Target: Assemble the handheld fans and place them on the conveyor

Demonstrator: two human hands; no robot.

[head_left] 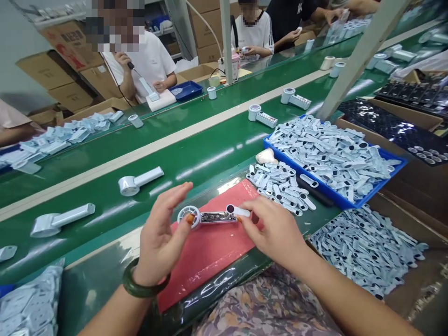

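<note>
A small handheld fan (217, 217) lies on a red mat (206, 254), its round head to the left and its handle uncovered, with a circuit board showing. My left hand (163, 233) is open beside the fan's head, fingers spread and the thumb tip over its ring. Between the thumb and fingers of my right hand (275, 228) is a slim white handle cover (240, 211) with a dark oval at one end. The cover is tilted over the right end of the bare handle; whether they touch, I cannot tell.
Loose covers (280, 186) lie right of the mat, by a blue tray (367, 198) heaped with more. A cardboard box (416, 298) holds others. Several fans, including one fan (140, 181), lie on the green conveyor (196, 163). A metal post (364, 56) slants at right. Co-workers sit opposite.
</note>
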